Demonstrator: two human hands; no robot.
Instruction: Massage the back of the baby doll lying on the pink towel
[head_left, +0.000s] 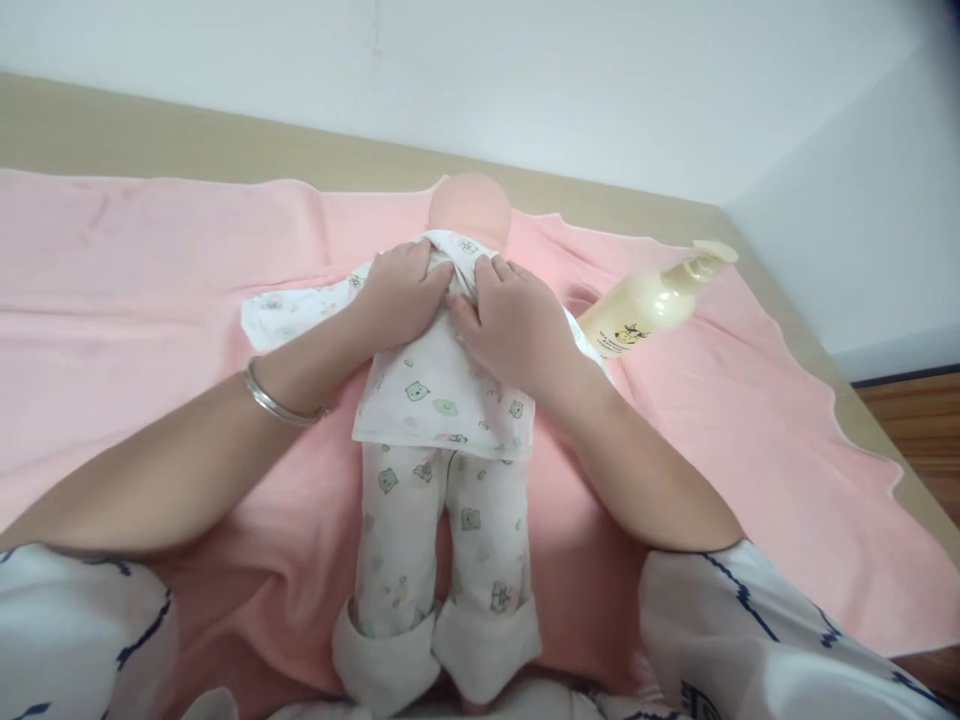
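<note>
Left hand [405,290] is curling its fingers, half closed, and pinching the shirt [442,395] at the collar. Right hand [510,325] is lying just beside it, thumbs nearly touching, with its fingers bent over the same collar edge and gripping the cloth. One bracelet [281,400] is sitting on the left wrist. The one shirt is covering one doll [470,205], which is lying face up with its head away from the person. One pair of trousers [397,530] is showing below the shirt, two legs and two turned-up cuffs. The doll is lying on one pink towel [150,280], spread over one table [150,130]. One bottle [660,300] is lying tilted on the towel, near the right hand, cap pointing away.
</note>
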